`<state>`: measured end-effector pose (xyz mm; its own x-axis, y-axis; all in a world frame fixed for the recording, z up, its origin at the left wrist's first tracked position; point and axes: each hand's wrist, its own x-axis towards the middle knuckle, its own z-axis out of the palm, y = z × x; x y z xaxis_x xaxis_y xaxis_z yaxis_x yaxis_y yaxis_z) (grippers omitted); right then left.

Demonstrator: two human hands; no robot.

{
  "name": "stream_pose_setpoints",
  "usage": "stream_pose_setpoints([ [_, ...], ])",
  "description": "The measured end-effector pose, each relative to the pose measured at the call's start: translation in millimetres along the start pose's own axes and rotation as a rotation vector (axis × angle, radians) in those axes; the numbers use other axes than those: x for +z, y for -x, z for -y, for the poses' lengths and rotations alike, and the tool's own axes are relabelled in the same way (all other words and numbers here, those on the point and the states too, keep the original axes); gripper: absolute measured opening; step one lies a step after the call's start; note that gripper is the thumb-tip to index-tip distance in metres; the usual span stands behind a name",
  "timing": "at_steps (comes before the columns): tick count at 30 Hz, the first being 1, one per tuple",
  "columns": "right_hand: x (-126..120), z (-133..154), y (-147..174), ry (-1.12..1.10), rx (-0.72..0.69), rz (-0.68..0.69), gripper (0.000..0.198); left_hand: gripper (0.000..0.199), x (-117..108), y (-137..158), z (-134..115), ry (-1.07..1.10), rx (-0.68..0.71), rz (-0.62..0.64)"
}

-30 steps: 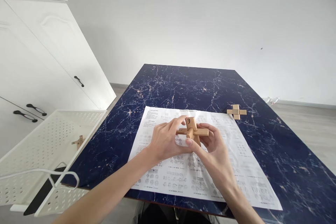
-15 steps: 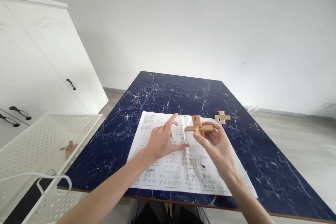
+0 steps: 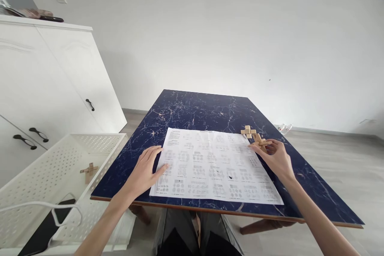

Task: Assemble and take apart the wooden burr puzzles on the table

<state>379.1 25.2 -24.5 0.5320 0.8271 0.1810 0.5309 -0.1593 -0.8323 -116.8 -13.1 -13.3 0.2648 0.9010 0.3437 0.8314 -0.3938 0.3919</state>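
My right hand (image 3: 278, 161) has its fingers around a wooden interlocking puzzle (image 3: 257, 140), a cross of light bars with a dark mark on one face. It is at the right edge of the printed sheet (image 3: 207, 186), low over or on the table; I cannot tell which. Just behind it lies a second wooden cross puzzle (image 3: 247, 131), close to the first. My left hand (image 3: 147, 169) rests at the sheet's left edge, fingers stretched and thumb apart, holding nothing. Rows of small diagrams and text cover the sheet.
The sheet lies on a dark blue marbled table (image 3: 204, 108). At the left stands a white perforated bin (image 3: 109, 160) with a wooden cross piece (image 3: 89, 170), a black flat object (image 3: 48, 228) and a white cable (image 3: 33, 204). Behind it is a white cabinet (image 3: 66, 72).
My right hand has carried the puzzle from over the sheet to its right edge, near the other puzzle. My left hand has moved left to the sheet's edge. The view has shifted slightly.
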Motion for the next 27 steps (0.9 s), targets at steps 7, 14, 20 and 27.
stream_pose_setpoints([
  [7, 12, -33, -16, -0.112, 0.009, 0.065, 0.088, 0.063, -1, 9, -3, -0.013, -0.042, 0.034],
  [14, 0, -59, 17, -0.246, -0.050, 0.059, 0.104, 0.064, -2, 6, -3, -0.039, -0.037, -0.002],
  [20, -14, -60, 57, -0.188, -0.125, 0.062, 0.087, 0.067, -3, 5, -6, -0.051, -0.066, 0.024],
  [27, -27, -39, 74, -0.069, -0.206, 0.110, 0.042, 0.070, -2, 2, -7, -0.057, -0.086, 0.041],
])
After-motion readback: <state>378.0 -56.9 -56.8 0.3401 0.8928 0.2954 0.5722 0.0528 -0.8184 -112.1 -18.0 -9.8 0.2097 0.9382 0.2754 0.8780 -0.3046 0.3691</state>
